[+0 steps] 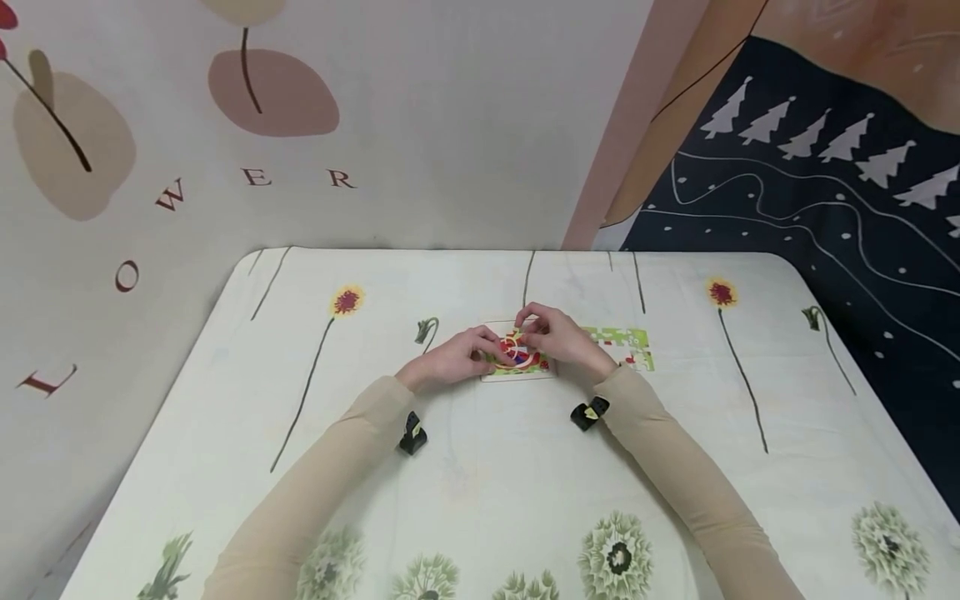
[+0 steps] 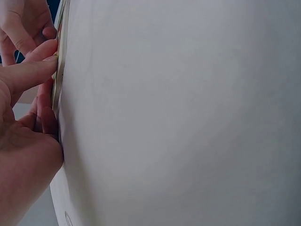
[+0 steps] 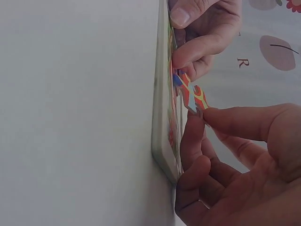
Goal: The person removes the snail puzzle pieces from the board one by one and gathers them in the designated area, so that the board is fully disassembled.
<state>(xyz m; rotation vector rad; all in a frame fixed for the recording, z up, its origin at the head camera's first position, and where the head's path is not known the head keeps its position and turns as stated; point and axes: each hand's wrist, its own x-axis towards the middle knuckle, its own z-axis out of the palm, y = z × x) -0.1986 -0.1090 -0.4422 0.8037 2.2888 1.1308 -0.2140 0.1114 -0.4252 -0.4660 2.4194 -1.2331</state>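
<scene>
A small jigsaw puzzle board (image 1: 517, 377) with a pale rim lies on the table, its picture red, blue, yellow and green. My right hand (image 1: 561, 335) is over its right side. Thumb and fingers pinch a puzzle piece (image 3: 192, 96) in red, yellow and light blue, which stands tilted up from the board in the right wrist view. From the left, my left hand (image 1: 459, 357) touches the board with its thumb and fingertips, close to the lower end of the piece. The hands cover part of the picture.
Green puzzle pieces (image 1: 626, 337), some with red marks, lie right of the board, partly behind my right wrist. The table (image 1: 480, 467) wears a white flower-print cloth. Printed cloth (image 1: 465, 125) hangs behind its far edge. Black wrist cameras (image 1: 590, 413) sit on both wrists.
</scene>
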